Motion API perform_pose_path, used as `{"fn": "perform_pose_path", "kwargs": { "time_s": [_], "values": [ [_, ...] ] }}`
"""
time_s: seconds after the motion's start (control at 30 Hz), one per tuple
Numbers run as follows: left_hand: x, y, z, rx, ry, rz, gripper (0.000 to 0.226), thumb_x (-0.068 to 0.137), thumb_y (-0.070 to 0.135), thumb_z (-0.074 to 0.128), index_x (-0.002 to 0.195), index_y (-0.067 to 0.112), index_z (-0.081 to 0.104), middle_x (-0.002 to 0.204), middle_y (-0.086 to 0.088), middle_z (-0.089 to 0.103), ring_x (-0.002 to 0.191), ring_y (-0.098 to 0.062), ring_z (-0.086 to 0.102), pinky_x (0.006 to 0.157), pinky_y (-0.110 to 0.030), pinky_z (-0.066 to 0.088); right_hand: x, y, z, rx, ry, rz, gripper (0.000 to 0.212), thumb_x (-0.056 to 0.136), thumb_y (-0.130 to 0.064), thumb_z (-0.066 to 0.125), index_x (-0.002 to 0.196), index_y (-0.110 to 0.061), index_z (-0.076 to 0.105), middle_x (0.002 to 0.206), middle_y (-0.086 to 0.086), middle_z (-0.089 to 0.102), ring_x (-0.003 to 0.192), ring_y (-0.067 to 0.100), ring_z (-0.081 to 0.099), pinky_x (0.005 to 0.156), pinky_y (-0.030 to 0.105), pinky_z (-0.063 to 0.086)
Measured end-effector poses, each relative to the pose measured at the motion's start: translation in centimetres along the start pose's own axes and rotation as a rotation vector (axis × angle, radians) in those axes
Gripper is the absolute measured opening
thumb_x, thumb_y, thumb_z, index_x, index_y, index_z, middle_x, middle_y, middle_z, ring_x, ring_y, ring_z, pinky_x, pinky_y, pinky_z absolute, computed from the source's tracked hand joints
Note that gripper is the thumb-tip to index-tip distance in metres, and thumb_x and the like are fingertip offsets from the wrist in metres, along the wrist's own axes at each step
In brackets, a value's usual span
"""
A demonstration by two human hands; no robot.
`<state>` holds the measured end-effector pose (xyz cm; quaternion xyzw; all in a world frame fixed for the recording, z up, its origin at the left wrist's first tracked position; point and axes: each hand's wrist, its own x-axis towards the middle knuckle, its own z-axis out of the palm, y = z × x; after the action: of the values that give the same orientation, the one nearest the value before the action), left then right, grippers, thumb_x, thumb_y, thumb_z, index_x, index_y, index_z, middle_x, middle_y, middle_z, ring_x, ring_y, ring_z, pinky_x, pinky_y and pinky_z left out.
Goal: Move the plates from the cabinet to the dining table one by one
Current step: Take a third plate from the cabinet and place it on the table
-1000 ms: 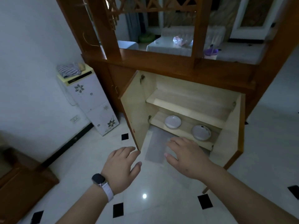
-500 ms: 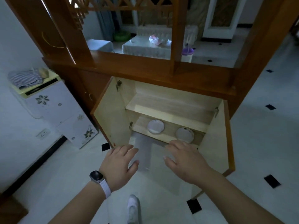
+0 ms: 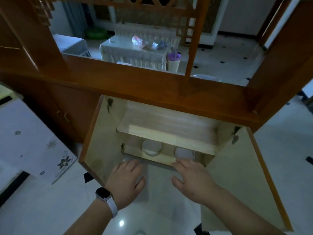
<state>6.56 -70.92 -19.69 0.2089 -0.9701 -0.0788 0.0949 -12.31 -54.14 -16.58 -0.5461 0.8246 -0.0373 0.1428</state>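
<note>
Two white plates lie on the bottom shelf of the open wooden cabinet (image 3: 166,139): the left plate (image 3: 152,148) and the right plate (image 3: 184,153), both partly hidden by the shelf above. My left hand (image 3: 126,180), with a watch on its wrist, hovers palm down just in front of the shelf edge, below the left plate. My right hand (image 3: 191,177) hovers with its fingertips just short of the right plate. Both hands are empty with fingers apart. Beyond the divider stands a cloth-covered table (image 3: 133,53).
Both cabinet doors stand wide open, the left door (image 3: 96,141) and the right door (image 3: 240,180) flanking my hands. A white floral cabinet (image 3: 33,143) stands at the left. A purple-lidded cup (image 3: 173,61) sits on the divider ledge. The tiled floor is glossy.
The view has moved closer to the cabinet and tilted down. Both hands have reached forward to the front edge of the bottom shelf, still empty.
</note>
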Motion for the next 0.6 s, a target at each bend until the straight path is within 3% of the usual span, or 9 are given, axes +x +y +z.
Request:
{"fn": "perform_pose_path", "kwargs": {
  "time_s": [0.17, 0.4, 0.6],
  "values": [
    [4.8, -3.3, -0.1, -0.061, 0.054, 0.081, 0.039, 0.083, 0.042, 0.047, 0.11, 0.022, 0.067, 0.108, -0.001, 0.067, 0.094, -0.022, 0.062, 0.076, -0.036, 0.049, 3.9, -1.0, -0.2, -0.015, 0.015, 0.076, 0.072, 0.085, -0.063, 0.016, 0.142, -0.027, 0.042, 0.145, -0.007, 0.044, 0.131, 0.015, 0.04, 0.106, 0.031, 0.028],
    [9.1, -5.0, 1.8, -0.124, 0.002, 0.087, 0.042, 0.085, 0.044, 0.045, 0.114, 0.021, 0.066, 0.115, -0.003, 0.066, 0.101, -0.024, 0.062, 0.078, -0.037, 0.049, 7.3, -0.1, -0.1, 0.013, 0.031, 0.144, 0.08, 0.081, -0.064, 0.009, 0.143, -0.026, 0.041, 0.148, -0.004, 0.042, 0.136, 0.017, 0.035, 0.109, 0.033, 0.025],
    [11.8, -6.1, 6.0, -0.15, -0.009, 0.041, 0.044, 0.085, 0.044, 0.044, 0.112, 0.019, 0.069, 0.112, -0.004, 0.067, 0.097, -0.027, 0.063, 0.079, -0.039, 0.048, 10.5, 2.8, 2.6, 0.027, 0.071, 0.145, 0.066, 0.087, -0.058, 0.028, 0.131, -0.018, 0.057, 0.132, 0.004, 0.058, 0.121, 0.024, 0.053, 0.099, 0.039, 0.04]
  ]
}}
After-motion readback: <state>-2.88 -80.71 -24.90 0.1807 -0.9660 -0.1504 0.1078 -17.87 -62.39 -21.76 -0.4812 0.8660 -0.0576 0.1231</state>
